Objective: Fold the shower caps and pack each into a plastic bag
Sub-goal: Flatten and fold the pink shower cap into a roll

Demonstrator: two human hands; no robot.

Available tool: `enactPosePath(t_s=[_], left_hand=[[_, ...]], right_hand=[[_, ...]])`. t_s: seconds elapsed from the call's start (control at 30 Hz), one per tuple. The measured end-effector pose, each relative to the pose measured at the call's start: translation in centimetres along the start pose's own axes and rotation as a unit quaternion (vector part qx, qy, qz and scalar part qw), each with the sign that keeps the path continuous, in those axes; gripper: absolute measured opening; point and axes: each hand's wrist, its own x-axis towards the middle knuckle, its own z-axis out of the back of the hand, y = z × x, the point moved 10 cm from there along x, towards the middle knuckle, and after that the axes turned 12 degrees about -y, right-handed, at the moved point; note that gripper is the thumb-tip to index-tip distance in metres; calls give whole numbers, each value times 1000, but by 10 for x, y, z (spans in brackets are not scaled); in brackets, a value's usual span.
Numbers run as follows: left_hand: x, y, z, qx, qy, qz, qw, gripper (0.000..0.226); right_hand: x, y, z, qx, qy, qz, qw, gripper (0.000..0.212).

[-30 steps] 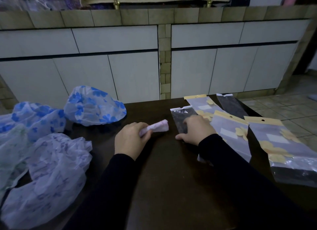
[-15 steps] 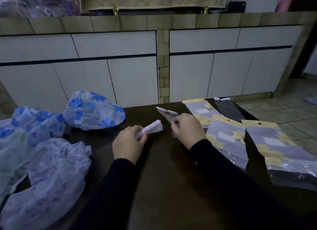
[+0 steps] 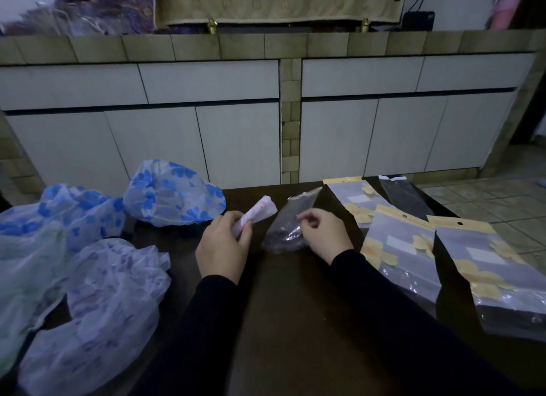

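Observation:
My left hand [image 3: 222, 245] grips a folded pinkish-white shower cap [image 3: 260, 213], whose free end points up and to the right. My right hand [image 3: 324, 236] pinches a clear plastic bag [image 3: 291, 222] lifted off the dark table [image 3: 289, 321], its mouth tilted up toward the far side. The folded cap's end is a short way left of the bag's mouth, not touching it. Unfolded caps lie at the left: a blue-flowered one [image 3: 172, 193], another blue one [image 3: 79, 209] and a pale purple one [image 3: 100, 307].
Several flat plastic bags with yellow headers [image 3: 401, 248] [image 3: 496, 265] [image 3: 359, 199] lie at the right of the table, with a darker bag [image 3: 403, 196] behind them. A pale greenish cap [image 3: 20, 277] is at the far left. White cabinet doors [image 3: 236, 141] stand beyond the table.
My right hand has picked the clear bag up from the table and raised it. My left hand has lifted the folded cap slightly toward the bag.

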Motion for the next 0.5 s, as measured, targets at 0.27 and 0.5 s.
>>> enactPosePath(t_s=[0.27,0.5], left_hand=[[-1,12,-9,-135,63,85,985,29],[2,29,-4,-173,50,148,972,28]], right_hand=[[-3,37,-16,-266,16,216,939,21],[11,57,-71,-175,102,258,945,42]])
